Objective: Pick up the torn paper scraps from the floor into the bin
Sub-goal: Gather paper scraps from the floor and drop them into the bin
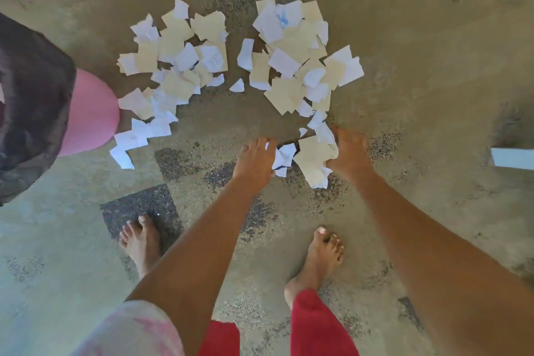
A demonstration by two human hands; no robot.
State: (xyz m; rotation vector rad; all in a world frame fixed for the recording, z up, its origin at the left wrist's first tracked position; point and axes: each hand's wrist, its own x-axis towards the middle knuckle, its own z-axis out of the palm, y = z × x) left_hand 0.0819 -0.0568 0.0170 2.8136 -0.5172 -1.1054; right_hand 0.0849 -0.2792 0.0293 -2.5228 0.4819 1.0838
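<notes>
Below, item by item. Left hand [255, 159]: reaching down to the floor [419, 66], fingers spread and curled over a few white scraps, palm hidden from the camera. Right hand [348, 154]: pressing against a bunch of cream and white scraps [310, 160] lying between both hands; whether the fingers are closing around them cannot be told, since paper is covering the fingertips. Torn paper scraps [294, 63]: lying in two loose heaps farther out on the floor, many overlapping, so lower pieces are hiding. Bin [86, 115]: pink, standing at the left just beside the left heap, lined with a dark bag [31, 107], its opening running off the frame edge. Bare feet [320, 257]: standing near the camera. Pale object [513, 157]: showing at the right edge, cut off, unidentifiable.
</notes>
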